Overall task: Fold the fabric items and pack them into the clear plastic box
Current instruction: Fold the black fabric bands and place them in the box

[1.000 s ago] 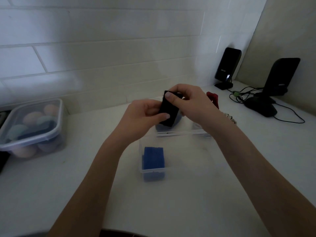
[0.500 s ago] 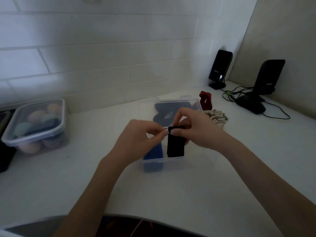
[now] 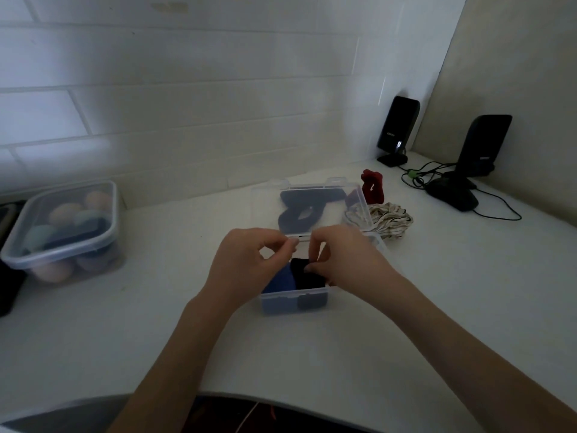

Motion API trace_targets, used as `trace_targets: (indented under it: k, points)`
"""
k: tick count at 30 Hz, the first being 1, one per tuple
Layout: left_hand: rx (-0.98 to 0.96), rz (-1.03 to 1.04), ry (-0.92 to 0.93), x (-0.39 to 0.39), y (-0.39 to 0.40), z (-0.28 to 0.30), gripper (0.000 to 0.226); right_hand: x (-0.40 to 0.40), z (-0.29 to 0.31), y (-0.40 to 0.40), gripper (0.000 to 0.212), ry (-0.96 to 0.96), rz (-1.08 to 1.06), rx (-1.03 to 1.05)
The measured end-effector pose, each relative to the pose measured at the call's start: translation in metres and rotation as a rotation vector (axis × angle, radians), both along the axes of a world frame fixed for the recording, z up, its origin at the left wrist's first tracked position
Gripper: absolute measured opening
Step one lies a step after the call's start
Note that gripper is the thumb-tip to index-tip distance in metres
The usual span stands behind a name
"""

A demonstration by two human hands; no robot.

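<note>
Since a second ago we have brought the black piece (image 3: 307, 275) down from mid-air into the clear box (image 3: 293, 303), where it sits just right of the one blue piece (image 3: 279, 281). Our right hand (image 3: 340, 260) pinches the black piece's top edge; our left hand (image 3: 246, 264) hovers over the blue piece, fingers curled with thumb and forefinger nearly touching, gripping nothing we can see. Two folded pieces are in the box. Behind its raised lid (image 3: 312, 210) lie three scrunchies: one navy (image 3: 301, 214), one red (image 3: 372, 186), one striped (image 3: 390, 221). One lidded tub (image 3: 62, 232) stands far left; two speakers (image 3: 398, 129) stand far right.
</note>
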State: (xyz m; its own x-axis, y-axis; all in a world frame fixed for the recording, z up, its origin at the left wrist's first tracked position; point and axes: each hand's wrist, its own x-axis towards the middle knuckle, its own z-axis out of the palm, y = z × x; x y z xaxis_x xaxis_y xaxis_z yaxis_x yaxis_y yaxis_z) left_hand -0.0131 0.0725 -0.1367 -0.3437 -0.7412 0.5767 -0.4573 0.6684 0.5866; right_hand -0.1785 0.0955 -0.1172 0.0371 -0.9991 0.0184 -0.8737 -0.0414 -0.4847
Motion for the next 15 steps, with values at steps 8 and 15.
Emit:
trace_targets:
  k: [8, 15]
  points:
    - [0.022, 0.023, 0.050, 0.000, 0.000, -0.002, 0.023, -0.017, 0.017, -0.005, 0.026, 0.094, 0.208, 0.221]
    - [0.009, 0.021, 0.065, 0.001, -0.001, -0.005, 0.019, -0.017, 0.024, 0.006, 0.039, 0.382, 0.323, 0.029]
